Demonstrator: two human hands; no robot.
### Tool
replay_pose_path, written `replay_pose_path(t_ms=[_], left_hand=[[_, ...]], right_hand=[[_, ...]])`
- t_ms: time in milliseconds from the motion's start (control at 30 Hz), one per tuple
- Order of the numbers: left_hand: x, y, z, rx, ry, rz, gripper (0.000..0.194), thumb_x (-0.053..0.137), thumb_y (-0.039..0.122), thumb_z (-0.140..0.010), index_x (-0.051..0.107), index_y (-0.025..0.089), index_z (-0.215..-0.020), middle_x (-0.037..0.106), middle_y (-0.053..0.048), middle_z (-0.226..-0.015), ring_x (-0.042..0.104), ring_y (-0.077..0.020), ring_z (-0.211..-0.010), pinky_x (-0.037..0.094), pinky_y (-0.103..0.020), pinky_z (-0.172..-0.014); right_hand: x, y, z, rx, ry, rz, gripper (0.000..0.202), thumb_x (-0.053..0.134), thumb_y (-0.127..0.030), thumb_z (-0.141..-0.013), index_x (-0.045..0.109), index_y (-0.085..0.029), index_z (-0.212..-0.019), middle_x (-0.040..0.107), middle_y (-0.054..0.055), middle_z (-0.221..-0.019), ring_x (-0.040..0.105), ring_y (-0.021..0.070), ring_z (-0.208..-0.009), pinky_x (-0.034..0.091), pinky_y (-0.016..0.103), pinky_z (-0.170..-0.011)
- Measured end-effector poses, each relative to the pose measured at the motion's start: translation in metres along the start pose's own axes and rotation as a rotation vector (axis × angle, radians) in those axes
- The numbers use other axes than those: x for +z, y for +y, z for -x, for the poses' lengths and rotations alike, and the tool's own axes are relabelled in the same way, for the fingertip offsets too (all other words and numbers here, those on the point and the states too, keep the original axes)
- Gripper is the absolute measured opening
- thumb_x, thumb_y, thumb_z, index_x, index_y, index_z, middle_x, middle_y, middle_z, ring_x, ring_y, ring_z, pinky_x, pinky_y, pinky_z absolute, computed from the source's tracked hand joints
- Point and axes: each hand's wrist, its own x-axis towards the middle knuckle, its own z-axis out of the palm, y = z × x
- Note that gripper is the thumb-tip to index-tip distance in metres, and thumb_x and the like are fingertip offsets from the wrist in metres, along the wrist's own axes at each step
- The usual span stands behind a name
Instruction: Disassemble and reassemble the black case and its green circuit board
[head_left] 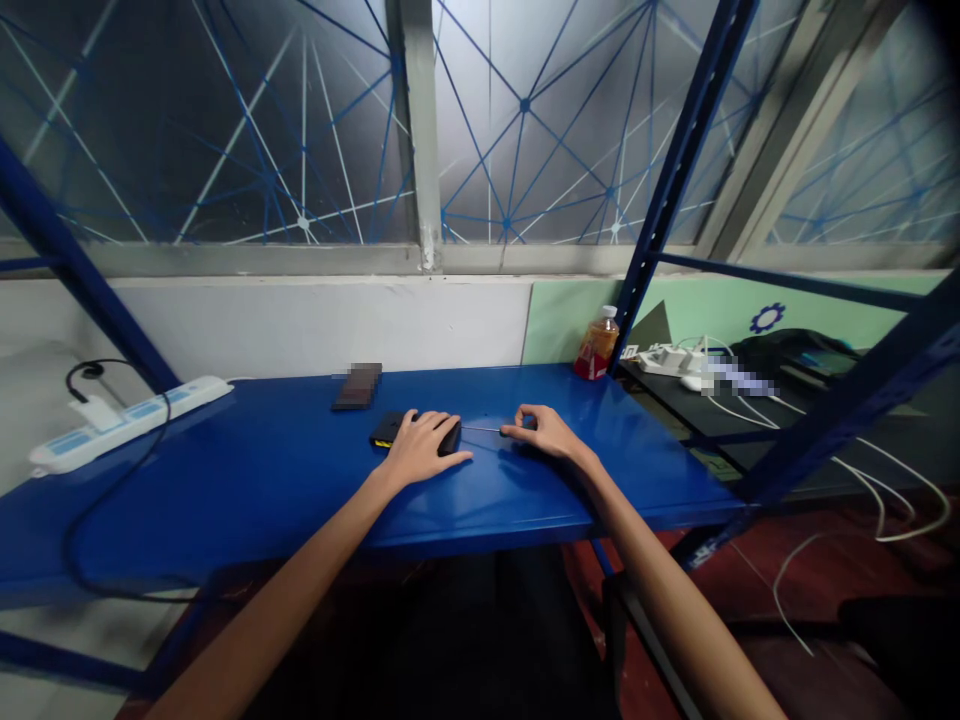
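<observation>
A black case (pixel 385 430) with a yellow strip along its near edge lies on the blue table (pixel 285 490). My left hand (pixel 424 447) rests on top of the case, fingers spread and pointing away from me. To its right, my right hand (pixel 541 431) is pinched on the dark end of a thin rod (pixel 481 429). The rod runs left, about level, to the right end of the case; whether it touches the case is too small to tell.
Behind the case lies a dark brown flat object (pixel 358 387). A drink bottle (pixel 598 344) stands at the back right by a blue post. At the left are a white power strip (pixel 135 425) and a black cable (pixel 112 500). White cables hang at the right.
</observation>
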Motion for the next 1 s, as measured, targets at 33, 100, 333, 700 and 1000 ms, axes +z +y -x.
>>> replay_pose_path(t_ms=[33,100,333,700,1000], left_hand=[[0.000,0.000,0.000,0.000,0.000,0.001,0.067,0.043,0.070,-0.086,0.056,0.022,-0.130,0.061,-0.012,-0.130,0.052,-0.0300,-0.120,0.026,-0.051,-0.107],[0.001,0.000,-0.001,-0.001,0.001,0.002,0.066,0.044,0.070,-0.086,0.056,0.022,-0.130,0.061,-0.012,-0.130,0.052,-0.0302,-0.120,0.025,-0.051,-0.107],[0.002,0.000,-0.002,-0.011,0.004,0.005,0.068,0.043,0.071,-0.085,0.056,0.022,-0.130,0.060,-0.012,-0.131,0.052,-0.0314,-0.120,0.025,-0.053,-0.107],[-0.001,-0.001,-0.001,0.007,-0.019,0.021,0.070,0.041,0.072,-0.085,0.053,0.021,-0.132,0.058,-0.011,-0.135,0.051,-0.0312,-0.124,0.024,-0.054,-0.108],[0.000,-0.001,-0.001,0.001,-0.023,0.021,0.069,0.043,0.071,-0.085,0.053,0.023,-0.134,0.058,-0.012,-0.135,0.050,-0.0314,-0.125,0.023,-0.053,-0.109]], right_hand=[[0.000,0.001,0.000,0.005,-0.017,-0.030,0.044,0.065,-0.062,-0.072,0.056,-0.018,-0.075,0.060,-0.001,-0.061,0.048,0.0117,-0.054,0.031,0.022,-0.051],[-0.001,0.002,0.000,0.019,-0.055,-0.086,0.042,0.068,-0.058,-0.069,0.055,-0.019,-0.077,0.059,-0.002,-0.059,0.047,0.0108,-0.051,0.031,0.022,-0.049],[-0.002,0.004,0.000,-0.017,-0.045,-0.074,0.046,0.055,-0.061,-0.081,0.059,-0.017,-0.069,0.063,0.001,-0.058,0.053,0.0124,-0.054,0.035,0.023,-0.054],[0.005,0.011,-0.003,-0.038,-0.021,0.017,0.043,0.069,-0.059,-0.068,0.060,-0.018,-0.082,0.060,-0.003,-0.063,0.046,0.0112,-0.057,0.030,0.023,-0.054],[0.000,0.007,-0.003,-0.076,0.012,0.165,0.046,0.057,-0.064,-0.079,0.066,-0.019,-0.071,0.061,0.000,-0.065,0.048,0.0124,-0.061,0.027,0.024,-0.056]])
